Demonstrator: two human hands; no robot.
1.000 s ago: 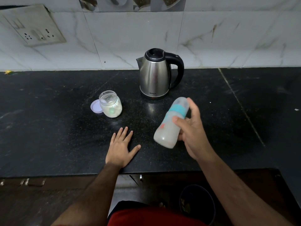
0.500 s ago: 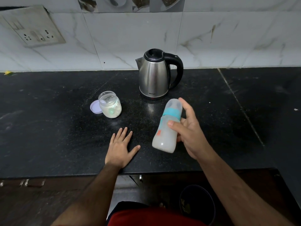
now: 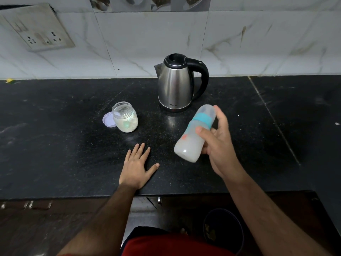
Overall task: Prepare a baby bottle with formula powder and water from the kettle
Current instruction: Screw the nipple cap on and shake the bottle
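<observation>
Holding one tilted bottle of milky liquid, right hand curls round it. One open jar holds powder. Left hand flat, fingers spread, on worktop.

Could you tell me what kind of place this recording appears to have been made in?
Most likely a home kitchen: a steel electric kettle stands on a black stone countertop against a marble-tiled wall with a socket plate.

Tilted milky baby bottle in right hand above black counter, kettle behind.
</observation>
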